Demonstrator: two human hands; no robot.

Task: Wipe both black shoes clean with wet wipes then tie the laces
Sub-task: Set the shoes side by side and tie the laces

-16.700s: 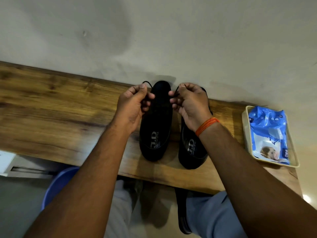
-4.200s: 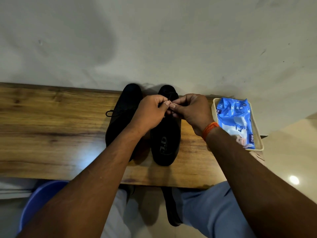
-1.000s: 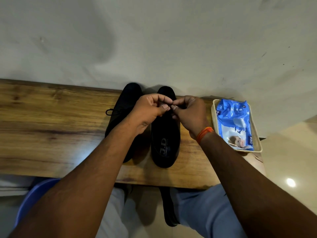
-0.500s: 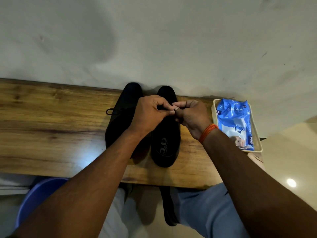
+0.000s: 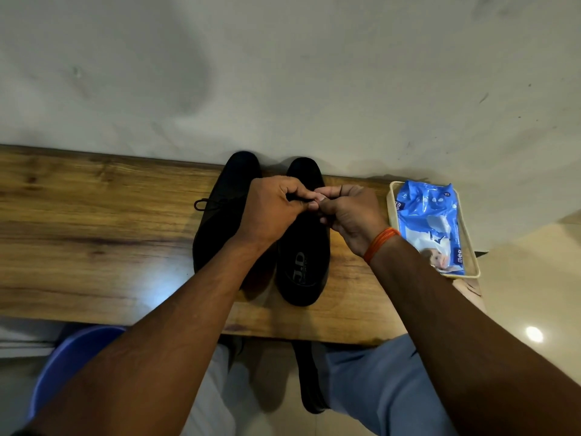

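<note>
Centre frame: left hand (image 5: pixel 273 212) and right hand (image 5: pixel 352 215), each grip pinching the lace (image 5: pixel 341 191) over the right-side black shoe (image 5: pixel 303 272); wipes pack (image 5: pixel 430 221) at right on table (image 5: pixel 94 240).

The blue wipes pack (image 5: pixel 430 225) reads "mee"; the shoe insole (image 5: pixel 300 269) print is unclear.

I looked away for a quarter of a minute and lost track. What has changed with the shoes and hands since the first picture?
Both hands have left the left shoe, whose lace now shows a bow at its side. The left hand and right hand now pinch the lace over the right shoe. Both shoes stay side by side on the wooden bench; the wipes pack stays in its tray.
</note>
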